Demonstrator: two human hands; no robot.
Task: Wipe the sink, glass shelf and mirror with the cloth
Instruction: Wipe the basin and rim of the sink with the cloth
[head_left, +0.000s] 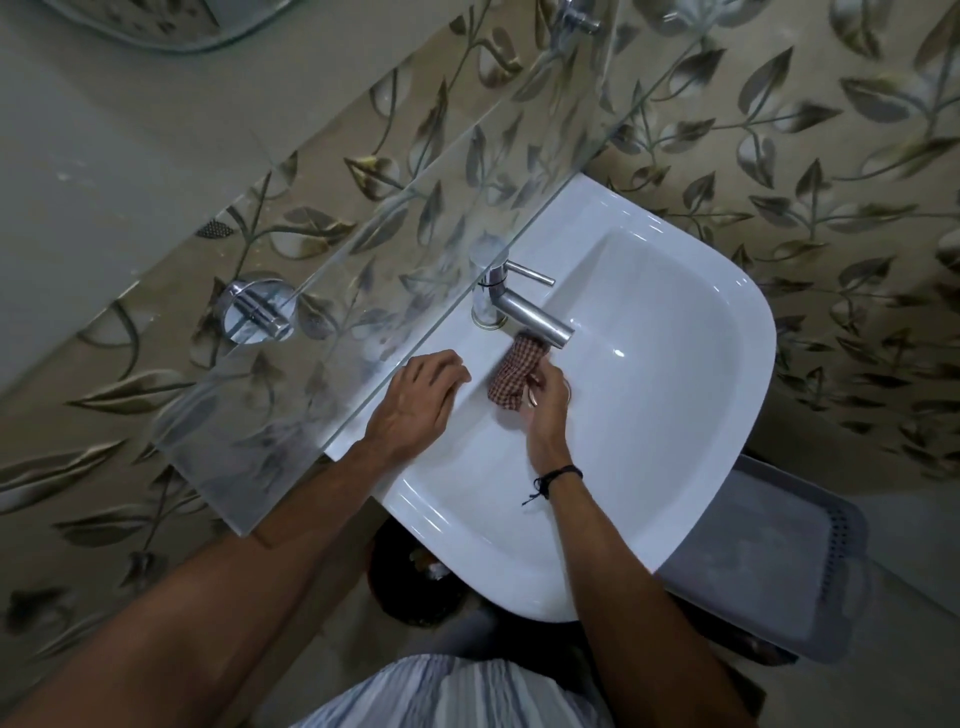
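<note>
A white sink (675, 415) hangs on a leaf-patterned wall. In its basin, just under the spout of the chrome tap (524, 306), my right hand (545, 410) grips a bunched red-checked cloth (514, 374). My left hand (421, 400) rests on the sink's left rim with fingers slightly bent and holds nothing. Above the sink's back edge runs the glass shelf (332, 332), held by a round chrome bracket (257, 312). The mirror (156, 21) shows only as a curved lower edge at the top left.
A grey plastic basket (779, 571) stands on the floor to the right under the sink. A dark round bin (410, 582) sits below the sink's front. A second chrome bracket (576, 21) is at the top.
</note>
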